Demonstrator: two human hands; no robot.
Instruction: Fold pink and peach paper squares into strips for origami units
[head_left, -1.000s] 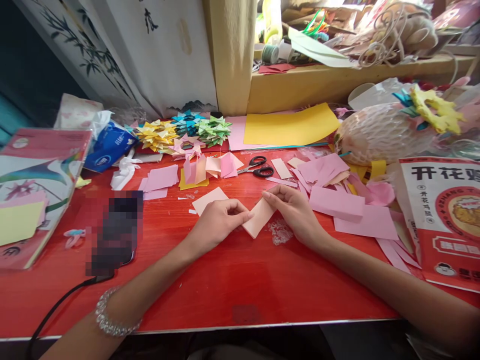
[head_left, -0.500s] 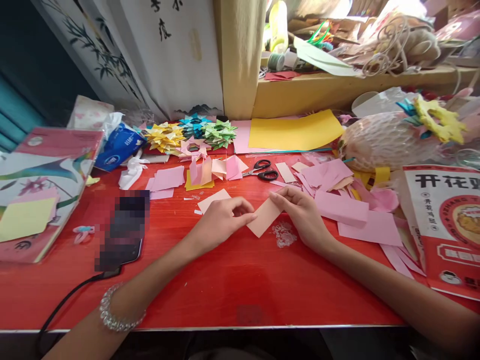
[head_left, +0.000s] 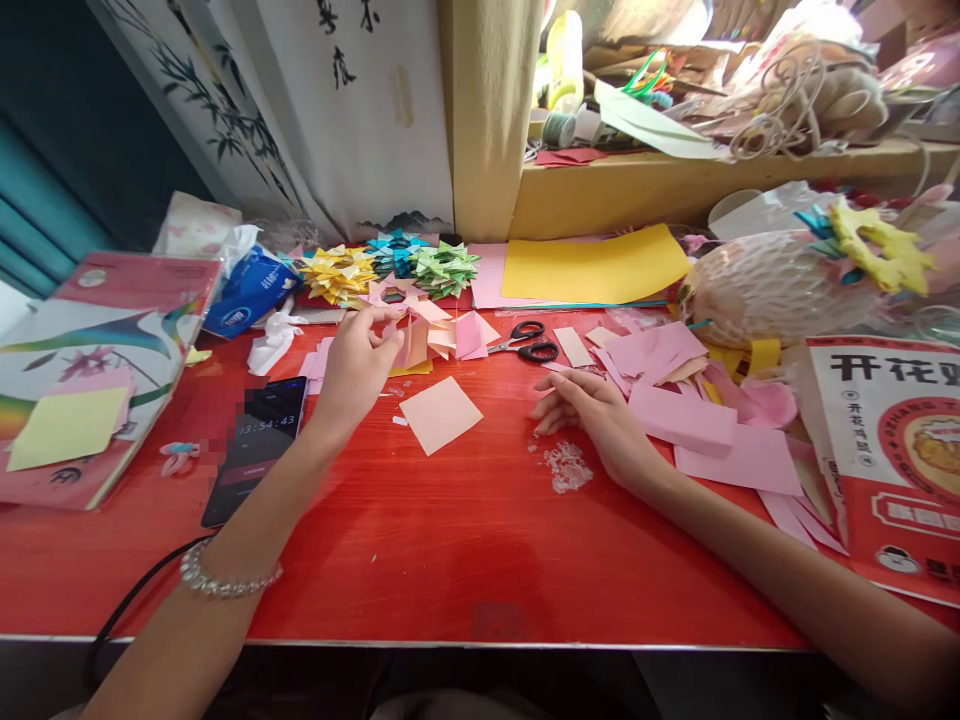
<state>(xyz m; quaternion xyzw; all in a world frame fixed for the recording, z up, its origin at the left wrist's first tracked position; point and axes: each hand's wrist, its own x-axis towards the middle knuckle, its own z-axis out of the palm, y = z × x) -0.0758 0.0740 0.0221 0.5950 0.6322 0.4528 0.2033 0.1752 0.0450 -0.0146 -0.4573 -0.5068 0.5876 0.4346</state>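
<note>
My left hand [head_left: 355,365] has its thumb and forefinger pinched at a folded peach paper [head_left: 430,311], among the standing folded papers [head_left: 471,336] near the back of the table. Part of that paper is hidden behind the fingers. My right hand [head_left: 592,420] rests over the table with loosely bent fingers apart and nothing in them. Just below it lies a small heap of clear scraps [head_left: 568,467]. Between the hands, a flat square of peach paper [head_left: 441,415] lies on the red table [head_left: 442,540].
Black-handled scissors [head_left: 536,342] lie behind the peach square. Pink paper pieces [head_left: 682,415] spread to the right beside a red-and-white bag [head_left: 892,460]. On the left are a phone [head_left: 259,440] with a cable and a booklet [head_left: 97,370]. Folded paper stars [head_left: 337,275] stand at the back.
My left hand has moved left and back, taking the folded peach paper from my right hand to the folded papers. My right hand stays nearly in place, now empty. The flat peach square is uncovered.
</note>
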